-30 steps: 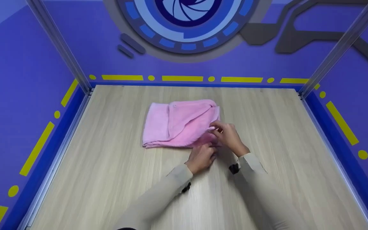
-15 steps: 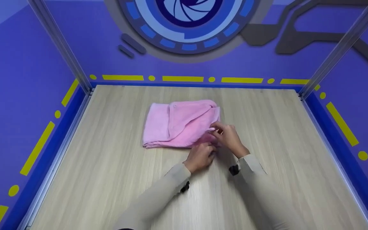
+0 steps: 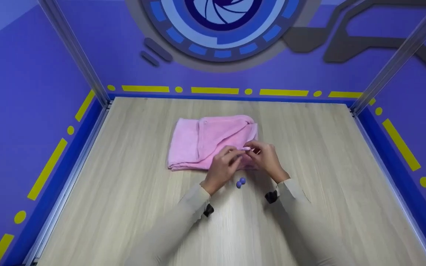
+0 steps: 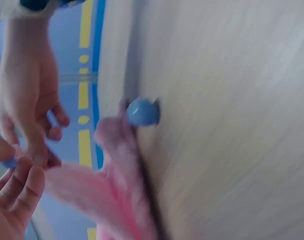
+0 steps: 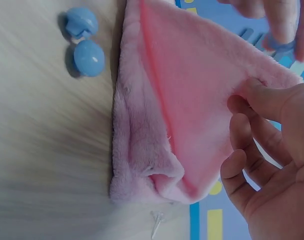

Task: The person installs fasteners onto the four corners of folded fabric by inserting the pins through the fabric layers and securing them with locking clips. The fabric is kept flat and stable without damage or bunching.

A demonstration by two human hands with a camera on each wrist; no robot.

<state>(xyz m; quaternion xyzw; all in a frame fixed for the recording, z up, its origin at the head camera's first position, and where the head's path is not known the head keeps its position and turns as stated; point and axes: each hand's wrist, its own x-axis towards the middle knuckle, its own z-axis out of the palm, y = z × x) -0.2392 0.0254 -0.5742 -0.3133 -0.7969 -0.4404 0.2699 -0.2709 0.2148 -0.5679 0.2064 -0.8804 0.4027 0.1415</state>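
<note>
A folded pink towel (image 3: 216, 136) lies on the wooden table. My right hand (image 3: 268, 159) pinches its near right edge between thumb and forefinger, lifting a flap; the other fingers curl loosely in the right wrist view. Close to that edge, my left hand (image 3: 222, 168) pinches a small rounded blue piece (image 5: 282, 44), mostly covered by the fingertips. Two similar glossy blue knob-shaped pieces, one (image 5: 89, 58) smooth and round, the other (image 5: 82, 22) with a notched underside, lie on the table just in front of the towel.
A small clear pin-like thing (image 5: 157, 220) shows on the table past the towel in the right wrist view. Purple-blue panels (image 3: 50, 92) with yellow marks stand around the wooden table (image 3: 135, 207) at the back and both sides, joined by metal corner posts (image 3: 74, 51).
My left hand has risen from the table at the towel's front edge to the pinched flap, bringing a blue piece. Two blue pieces it covered now show. The right hand keeps its pinch.
</note>
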